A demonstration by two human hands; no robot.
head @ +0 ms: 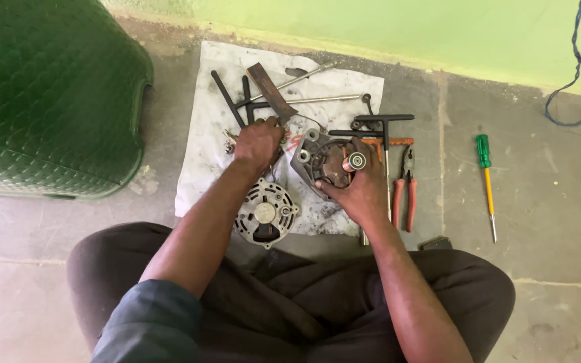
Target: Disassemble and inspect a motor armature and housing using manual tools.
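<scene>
The right hand (361, 191) clasps the alternator housing (321, 161), tilted toward ten o'clock. At nine o'clock of it, just beside, the left hand (258, 142) closes on a flat tool (274, 94).

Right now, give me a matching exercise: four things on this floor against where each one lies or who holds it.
1 screwdriver
2 pliers
3 alternator housing
4 finned end cover

a held in the right hand
b alone on bare floor, far right
c on the cloth, below the left hand
d just right of the right hand

Pairs: 1-b, 2-d, 3-a, 4-c

Green-handled screwdriver (487, 176), red-handled pliers (405, 195)
</scene>
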